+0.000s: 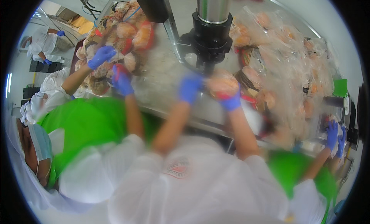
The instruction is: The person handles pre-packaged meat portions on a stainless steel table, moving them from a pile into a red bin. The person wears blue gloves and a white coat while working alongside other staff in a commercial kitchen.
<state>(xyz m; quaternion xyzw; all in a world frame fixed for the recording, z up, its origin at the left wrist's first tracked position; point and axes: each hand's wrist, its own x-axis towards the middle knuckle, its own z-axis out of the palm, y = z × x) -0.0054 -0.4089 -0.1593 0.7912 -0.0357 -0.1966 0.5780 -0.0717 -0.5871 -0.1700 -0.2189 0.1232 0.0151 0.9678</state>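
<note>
A packaged piece of poultry [223, 83], pale pink with a red band, is gripped by my right hand [231, 101] in a blue glove, at the steel table's near side. My left hand [190, 88], also blue-gloved, is blurred just left of the package; whether its fingers are closed or apart does not show. Straight ahead of both hands stands a black and steel machine head [212, 36] with a nozzle-like lower part, partly hidden near the left hand.
Bagged poultry [134, 33] is piled at the left, where a co-worker in a green apron [92, 117] handles it. More poultry in clear bags [289, 59] covers the right side. Another co-worker's gloved hands [332, 135] are at far right. The steel table [162, 67] lies between the piles.
</note>
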